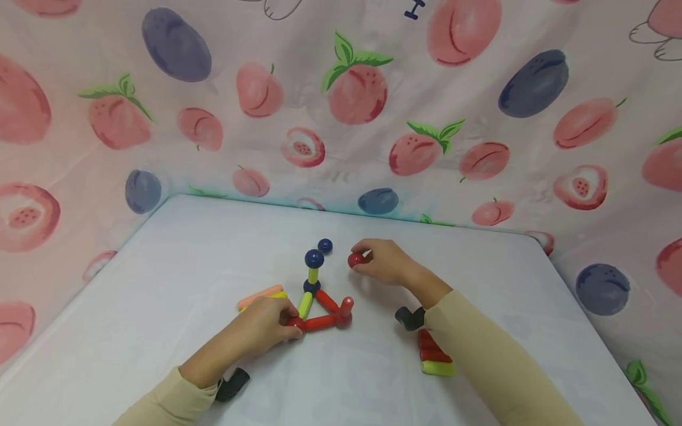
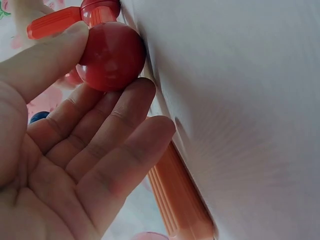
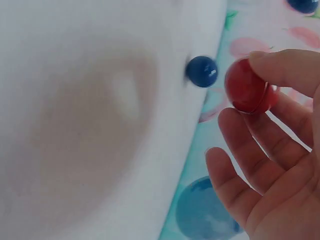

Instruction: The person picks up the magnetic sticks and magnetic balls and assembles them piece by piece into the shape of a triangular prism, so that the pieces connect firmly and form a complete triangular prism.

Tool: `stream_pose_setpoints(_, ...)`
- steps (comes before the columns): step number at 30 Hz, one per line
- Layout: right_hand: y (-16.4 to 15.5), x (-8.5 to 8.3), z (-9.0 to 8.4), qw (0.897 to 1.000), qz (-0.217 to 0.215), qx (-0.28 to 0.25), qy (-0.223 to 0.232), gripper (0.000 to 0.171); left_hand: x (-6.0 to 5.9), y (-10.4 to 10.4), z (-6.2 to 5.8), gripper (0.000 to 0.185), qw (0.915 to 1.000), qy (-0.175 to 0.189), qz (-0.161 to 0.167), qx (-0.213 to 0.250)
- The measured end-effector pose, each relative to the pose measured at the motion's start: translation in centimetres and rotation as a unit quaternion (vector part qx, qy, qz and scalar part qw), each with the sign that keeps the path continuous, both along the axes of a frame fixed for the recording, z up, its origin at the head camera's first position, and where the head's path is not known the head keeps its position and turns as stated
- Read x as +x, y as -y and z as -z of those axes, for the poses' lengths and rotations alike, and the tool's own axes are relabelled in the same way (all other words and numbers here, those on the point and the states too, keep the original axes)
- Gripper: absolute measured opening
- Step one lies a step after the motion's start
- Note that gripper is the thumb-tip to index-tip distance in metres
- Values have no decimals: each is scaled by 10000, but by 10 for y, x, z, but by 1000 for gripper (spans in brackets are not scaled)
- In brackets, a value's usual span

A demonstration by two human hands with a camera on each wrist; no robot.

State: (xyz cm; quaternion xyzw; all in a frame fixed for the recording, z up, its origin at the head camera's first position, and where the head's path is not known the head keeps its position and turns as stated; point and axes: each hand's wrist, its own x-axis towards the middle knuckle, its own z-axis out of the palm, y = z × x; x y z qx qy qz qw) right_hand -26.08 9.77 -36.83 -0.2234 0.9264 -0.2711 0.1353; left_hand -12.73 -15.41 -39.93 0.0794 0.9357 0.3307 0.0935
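A small structure of magnetic sticks and balls [image 1: 319,302] stands mid-table: a triangle of red and yellow-green sticks, with a yellow post topped by a dark blue ball [image 1: 314,258]. My left hand [image 1: 269,325] pinches the red ball [image 2: 111,55] at the triangle's near-left corner between thumb and fingers. My right hand [image 1: 380,260] holds a loose red ball [image 1: 355,260] [image 3: 246,86] in its fingertips, just right of the post. Another dark blue ball [image 1: 325,245] [image 3: 202,71] lies on the table behind the structure.
An orange stick [image 1: 259,296] and a yellow one lie left of the structure. Red and yellow-green sticks [image 1: 436,358] are stacked under my right forearm. The white table [image 1: 160,284] is walled by a fruit-print cloth [image 1: 341,106].
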Motion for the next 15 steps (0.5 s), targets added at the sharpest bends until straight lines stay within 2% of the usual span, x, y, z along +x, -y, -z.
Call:
stream_pose_setpoints(9,-7,26,-14,9970,-199,-744,-82,42,0,-1,-1,27,10000,44,-22,28)
stream_pose_setpoints(15,-8,44,-18,9939,-443,-1010,-69,41,0,-2,0,27,10000,31,-28,1)
